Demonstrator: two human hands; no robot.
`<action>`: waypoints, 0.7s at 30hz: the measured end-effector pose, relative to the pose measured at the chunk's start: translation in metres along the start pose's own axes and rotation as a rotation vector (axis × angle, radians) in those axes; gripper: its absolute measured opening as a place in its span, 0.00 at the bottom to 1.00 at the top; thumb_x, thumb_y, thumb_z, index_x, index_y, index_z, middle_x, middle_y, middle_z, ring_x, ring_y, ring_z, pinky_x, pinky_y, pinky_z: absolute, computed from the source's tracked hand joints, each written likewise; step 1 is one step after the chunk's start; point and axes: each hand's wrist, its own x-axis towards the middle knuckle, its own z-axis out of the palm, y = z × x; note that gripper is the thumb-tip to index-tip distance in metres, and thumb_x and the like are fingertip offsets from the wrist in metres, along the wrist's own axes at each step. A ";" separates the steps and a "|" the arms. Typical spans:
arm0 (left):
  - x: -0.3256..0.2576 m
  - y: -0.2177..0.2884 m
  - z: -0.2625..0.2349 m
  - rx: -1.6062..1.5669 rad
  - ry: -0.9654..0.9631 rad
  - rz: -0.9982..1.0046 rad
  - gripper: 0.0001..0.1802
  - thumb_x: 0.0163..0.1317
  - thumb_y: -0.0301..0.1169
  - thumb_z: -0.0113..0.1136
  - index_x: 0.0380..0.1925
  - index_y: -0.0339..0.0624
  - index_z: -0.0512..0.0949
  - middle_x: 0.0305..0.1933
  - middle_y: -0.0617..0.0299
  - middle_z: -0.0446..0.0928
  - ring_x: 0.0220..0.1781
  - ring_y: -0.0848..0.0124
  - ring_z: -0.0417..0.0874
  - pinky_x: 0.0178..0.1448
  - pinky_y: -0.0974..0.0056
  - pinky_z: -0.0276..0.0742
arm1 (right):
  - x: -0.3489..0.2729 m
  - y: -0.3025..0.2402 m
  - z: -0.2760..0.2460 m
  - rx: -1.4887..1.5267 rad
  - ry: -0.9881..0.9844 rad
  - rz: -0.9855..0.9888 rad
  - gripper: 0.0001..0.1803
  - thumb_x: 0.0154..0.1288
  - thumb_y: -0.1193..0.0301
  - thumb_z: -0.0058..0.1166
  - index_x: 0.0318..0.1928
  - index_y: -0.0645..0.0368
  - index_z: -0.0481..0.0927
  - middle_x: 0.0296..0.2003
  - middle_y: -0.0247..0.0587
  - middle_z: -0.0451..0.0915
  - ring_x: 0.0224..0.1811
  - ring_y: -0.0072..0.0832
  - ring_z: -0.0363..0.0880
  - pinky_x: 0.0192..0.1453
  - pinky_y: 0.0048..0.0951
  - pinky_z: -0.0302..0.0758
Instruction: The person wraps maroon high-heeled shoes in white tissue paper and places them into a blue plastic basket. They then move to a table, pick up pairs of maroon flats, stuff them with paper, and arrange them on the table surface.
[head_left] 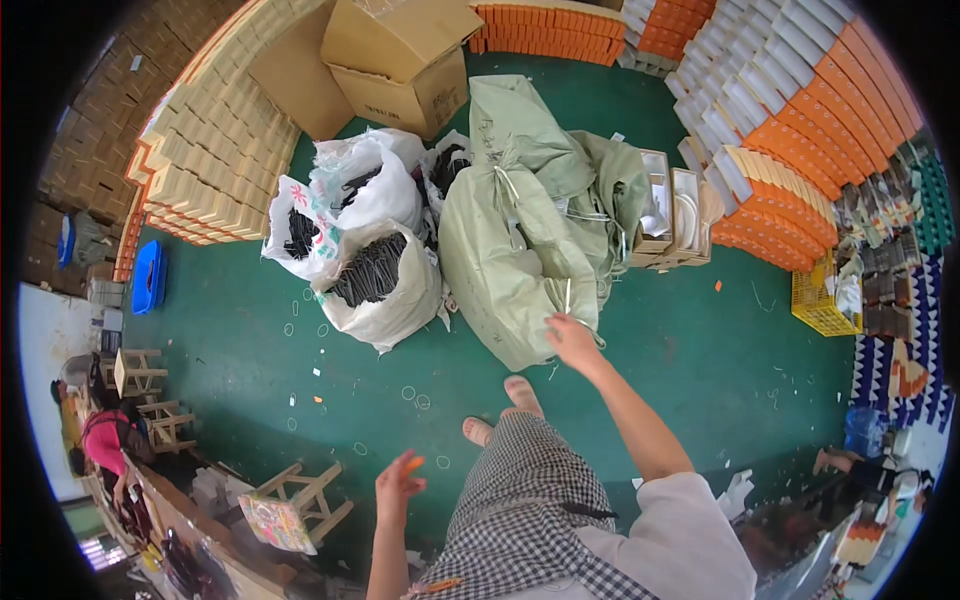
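Note:
A large pale green woven sack stands ahead of me, its neck tied with a light cord. My right hand reaches to its lower right edge, with the fingers closed at the fabric. Just above those fingers a thin white strip sticks up. Raised at the lower left, my left hand is closed around a small orange object, of which only an end shows; its kind is unclear.
White sacks full of dark thin pieces stand left of the green one. Behind are cardboard boxes; orange and white stacks rise at right. A wooden stool, a yellow crate and a blue bin stand around. People work at both sides.

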 end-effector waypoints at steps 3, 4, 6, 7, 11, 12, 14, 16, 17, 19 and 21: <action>0.019 -0.049 -0.021 0.210 0.056 -0.100 0.26 0.65 0.46 0.55 0.52 0.35 0.76 0.43 0.54 0.82 0.33 0.67 0.86 0.34 0.68 0.81 | 0.063 0.047 0.018 -0.025 0.012 0.111 0.16 0.61 0.70 0.47 0.49 0.60 0.77 0.49 0.53 0.76 0.50 0.50 0.75 0.54 0.44 0.73; 0.020 -0.066 -0.027 0.218 0.105 -0.143 0.25 0.64 0.46 0.57 0.51 0.36 0.77 0.42 0.55 0.83 0.32 0.67 0.85 0.33 0.68 0.81 | 0.088 0.063 0.021 -0.019 0.028 0.096 0.16 0.60 0.72 0.46 0.48 0.60 0.77 0.48 0.54 0.77 0.50 0.51 0.75 0.53 0.45 0.73; 0.009 -0.114 -0.045 0.180 0.267 -0.286 0.22 0.64 0.42 0.58 0.48 0.36 0.78 0.39 0.55 0.82 0.32 0.66 0.85 0.28 0.67 0.80 | 0.136 0.109 0.047 0.059 0.192 0.079 0.17 0.61 0.74 0.44 0.50 0.60 0.77 0.45 0.56 0.78 0.49 0.52 0.76 0.53 0.44 0.73; -0.001 -0.118 -0.036 0.105 0.349 -0.360 0.19 0.66 0.41 0.55 0.42 0.33 0.79 0.36 0.55 0.83 0.30 0.68 0.85 0.28 0.68 0.80 | 0.156 0.128 0.055 0.084 0.153 0.231 0.18 0.63 0.73 0.42 0.51 0.60 0.77 0.46 0.56 0.79 0.50 0.51 0.76 0.53 0.42 0.73; -0.055 -0.156 -0.040 0.233 0.305 -0.669 0.18 0.63 0.41 0.57 0.41 0.37 0.82 0.34 0.59 0.83 0.32 0.70 0.84 0.33 0.67 0.79 | 0.185 0.202 0.106 0.152 -0.090 0.364 0.17 0.65 0.67 0.44 0.47 0.65 0.79 0.44 0.56 0.80 0.50 0.44 0.79 0.53 0.37 0.73; -0.069 -0.165 -0.039 0.241 0.283 -0.706 0.18 0.63 0.42 0.56 0.43 0.38 0.81 0.36 0.58 0.83 0.32 0.70 0.84 0.33 0.67 0.80 | 0.174 0.230 0.127 0.077 -0.240 0.414 0.19 0.65 0.65 0.44 0.46 0.67 0.79 0.44 0.57 0.80 0.50 0.45 0.79 0.52 0.37 0.73; -0.082 -0.177 -0.022 0.209 0.286 -0.730 0.19 0.64 0.42 0.56 0.46 0.40 0.80 0.39 0.58 0.83 0.33 0.70 0.84 0.35 0.66 0.80 | 0.138 0.270 0.127 -0.182 -0.598 0.499 0.22 0.62 0.63 0.47 0.51 0.65 0.77 0.49 0.61 0.77 0.52 0.48 0.77 0.54 0.42 0.73; -0.076 -0.185 0.003 0.166 0.283 -0.720 0.20 0.65 0.43 0.55 0.48 0.41 0.80 0.41 0.60 0.83 0.34 0.71 0.84 0.38 0.66 0.80 | 0.095 0.332 0.124 -0.300 -0.753 0.441 0.28 0.62 0.56 0.50 0.57 0.61 0.74 0.48 0.54 0.79 0.46 0.41 0.80 0.47 0.40 0.76; -0.065 -0.182 0.013 0.113 0.292 -0.688 0.20 0.66 0.43 0.54 0.49 0.40 0.79 0.41 0.60 0.83 0.35 0.71 0.84 0.38 0.67 0.80 | 0.092 0.343 0.119 -0.350 -0.820 0.421 0.31 0.61 0.53 0.51 0.59 0.59 0.73 0.47 0.50 0.81 0.43 0.38 0.81 0.44 0.40 0.78; -0.041 -0.161 0.022 0.054 0.325 -0.615 0.21 0.67 0.42 0.54 0.51 0.40 0.78 0.42 0.61 0.83 0.37 0.71 0.84 0.38 0.67 0.80 | 0.093 0.308 0.104 -0.316 -1.023 0.630 0.32 0.58 0.53 0.55 0.60 0.57 0.72 0.45 0.46 0.81 0.40 0.36 0.82 0.41 0.37 0.79; -0.034 -0.158 0.042 -0.019 0.285 -0.503 0.22 0.68 0.42 0.53 0.54 0.38 0.75 0.45 0.60 0.82 0.40 0.72 0.83 0.40 0.67 0.79 | 0.107 0.256 0.104 -0.118 -1.124 0.855 0.32 0.54 0.60 0.61 0.59 0.58 0.72 0.48 0.45 0.80 0.42 0.37 0.81 0.43 0.37 0.78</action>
